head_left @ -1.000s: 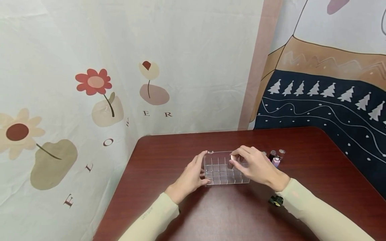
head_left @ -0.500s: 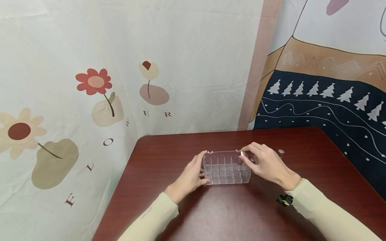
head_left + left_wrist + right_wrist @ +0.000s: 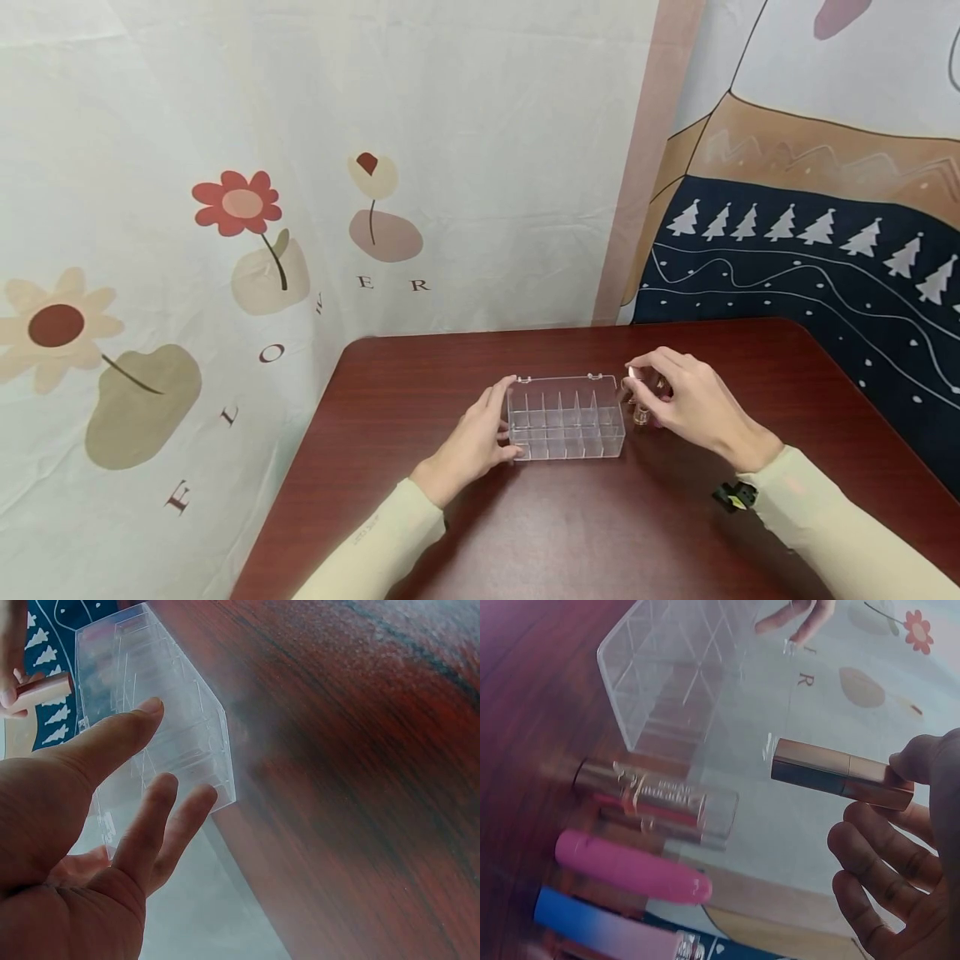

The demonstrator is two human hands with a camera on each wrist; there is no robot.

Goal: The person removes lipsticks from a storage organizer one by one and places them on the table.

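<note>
A clear compartment box [image 3: 566,433] stands on the table with its hinged lid raised at the back; its compartments look bare. My left hand [image 3: 468,437] holds the box's left end, thumb at the front corner and a finger up along the lid's edge. To the right of the box, my right hand [image 3: 693,404] pinches a shiny copper lipstick tube [image 3: 810,766] between thumb and fingers, off the table. Beneath that hand stand a clear-capped lip gloss tube [image 3: 660,795], a pink tube [image 3: 630,870] and a blue-to-lilac tube [image 3: 600,930]. In the head view my fingers partly hide these.
The dark red wooden table [image 3: 570,525] runs back to a pale flower-print cloth [image 3: 480,167]. At the right hangs a navy cloth [image 3: 810,275] with white trees. A black strap device [image 3: 733,496] sits at my right wrist.
My right hand has carried the lipstick tube rightward, from over the box to beside its right end, above the other tubes. The left hand and the box stay in place.
</note>
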